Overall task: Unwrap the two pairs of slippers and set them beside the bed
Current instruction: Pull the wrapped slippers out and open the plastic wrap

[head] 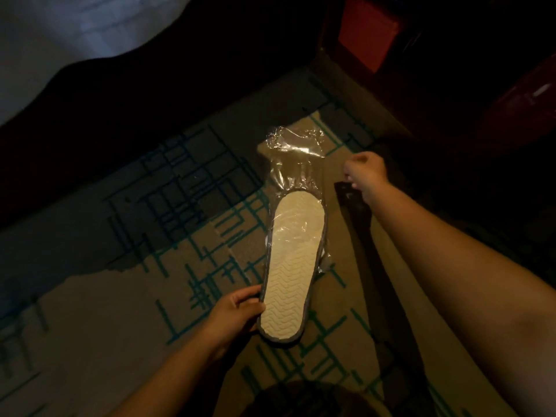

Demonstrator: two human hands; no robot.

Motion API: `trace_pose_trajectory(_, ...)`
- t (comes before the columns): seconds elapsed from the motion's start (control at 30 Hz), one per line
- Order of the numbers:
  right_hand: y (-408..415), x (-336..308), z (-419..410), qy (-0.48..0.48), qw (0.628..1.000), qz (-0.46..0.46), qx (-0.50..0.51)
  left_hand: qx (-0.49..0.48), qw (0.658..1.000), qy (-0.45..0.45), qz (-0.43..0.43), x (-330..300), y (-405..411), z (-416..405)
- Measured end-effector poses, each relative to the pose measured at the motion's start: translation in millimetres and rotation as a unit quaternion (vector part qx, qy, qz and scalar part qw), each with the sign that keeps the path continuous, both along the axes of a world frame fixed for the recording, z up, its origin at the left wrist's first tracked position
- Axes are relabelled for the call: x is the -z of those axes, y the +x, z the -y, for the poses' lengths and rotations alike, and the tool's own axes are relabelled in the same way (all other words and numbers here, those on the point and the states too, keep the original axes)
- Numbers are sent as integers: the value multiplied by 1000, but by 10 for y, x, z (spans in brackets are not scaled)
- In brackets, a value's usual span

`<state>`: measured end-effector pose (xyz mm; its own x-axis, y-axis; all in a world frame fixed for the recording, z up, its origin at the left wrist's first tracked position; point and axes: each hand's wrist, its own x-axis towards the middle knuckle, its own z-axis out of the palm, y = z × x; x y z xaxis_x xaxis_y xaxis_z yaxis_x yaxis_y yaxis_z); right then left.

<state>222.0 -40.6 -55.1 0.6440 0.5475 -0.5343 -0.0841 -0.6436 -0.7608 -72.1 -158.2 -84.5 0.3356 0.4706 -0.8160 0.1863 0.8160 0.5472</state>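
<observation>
A pale slipper with a wavy-patterned sole and grey rim faces sole up, half out of a clear plastic wrapper. My left hand grips the slipper's near end, which sticks out of the wrapper. My right hand is closed to the right of the wrapper's far part; whether it pinches the plastic I cannot tell. The white bed lies at the upper left above a dark bed base. A second slipper pair is not visible.
Patterned carpet with teal and dark lines covers the floor. A dark strip lies under my right wrist. Dark furniture with a red panel stands at the upper right. The room is dim.
</observation>
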Motion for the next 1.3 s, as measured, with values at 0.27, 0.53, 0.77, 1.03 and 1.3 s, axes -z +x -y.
trace_pose_trajectory(0.27,-427,26,758,-93,964,-240,-69,-22,998,-17,60,23,25,-119)
trace_pose_trajectory(0.53,-437,-85,438,25,979,-201,10,25,997,3,72,4,166,-73)
trace_pose_trajectory(0.77,-91,-156,-58,-29,987,-124,-102,5,999,0,44,24,30,-33)
trace_pose_trajectory(1.03,258,136,163,-94,958,228,-147,-53,998,-19,23,45,-220,25)
trace_pose_trajectory(1.3,-265,345,570,-117,747,490,-434,-104,994,-9,31,37,-156,-129)
